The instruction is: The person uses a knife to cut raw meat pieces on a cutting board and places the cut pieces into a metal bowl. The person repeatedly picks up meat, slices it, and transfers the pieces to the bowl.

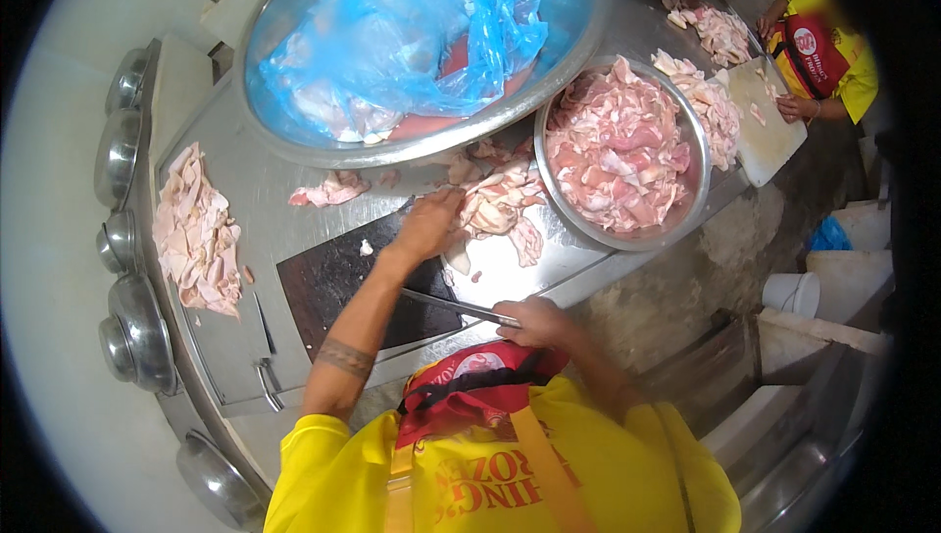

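My left hand reaches past the black cutting board to a pile of raw chicken pieces. Its fingers are curled at the pile's left edge, closed on a piece of chicken; the fingertips are partly hidden. In my right hand is a knife, gripped by its handle, its long blade lying low across the board's right part and pointing left. A small pale scrap rests on the board.
A large metal basin with blue plastic stands behind; a metal bowl of cut chicken is at right. Chicken skin-like pieces, a second knife and a metal tool lie left. A co-worker's hand is by a white board.
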A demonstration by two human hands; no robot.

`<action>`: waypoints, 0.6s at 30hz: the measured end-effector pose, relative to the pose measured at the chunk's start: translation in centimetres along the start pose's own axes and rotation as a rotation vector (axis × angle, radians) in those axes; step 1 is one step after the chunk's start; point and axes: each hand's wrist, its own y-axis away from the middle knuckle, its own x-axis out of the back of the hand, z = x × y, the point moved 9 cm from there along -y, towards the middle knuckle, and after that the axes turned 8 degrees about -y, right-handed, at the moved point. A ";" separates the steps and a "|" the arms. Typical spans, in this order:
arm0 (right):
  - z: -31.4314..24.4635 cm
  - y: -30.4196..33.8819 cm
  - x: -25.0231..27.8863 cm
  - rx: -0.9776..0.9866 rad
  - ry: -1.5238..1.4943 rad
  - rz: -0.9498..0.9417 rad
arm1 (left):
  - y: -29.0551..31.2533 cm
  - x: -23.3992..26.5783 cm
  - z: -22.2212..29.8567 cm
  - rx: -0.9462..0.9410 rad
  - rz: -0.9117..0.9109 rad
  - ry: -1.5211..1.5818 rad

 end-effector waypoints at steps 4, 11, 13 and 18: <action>-0.5 -0.8 -0.4 -0.063 0.097 0.008 | -2.7 -2.8 -2.9 0.105 -0.207 -0.052; 1.1 0.5 0.9 -0.124 -0.099 0.169 | 3.2 6.1 -7.5 0.507 -0.222 0.868; 1.6 0.2 0.9 -0.142 -0.126 0.175 | 5.6 9.4 -7.2 0.492 -0.087 0.909; 0.1 -0.6 1.1 -0.029 -0.136 0.258 | 12.2 12.3 -6.7 0.491 0.033 1.239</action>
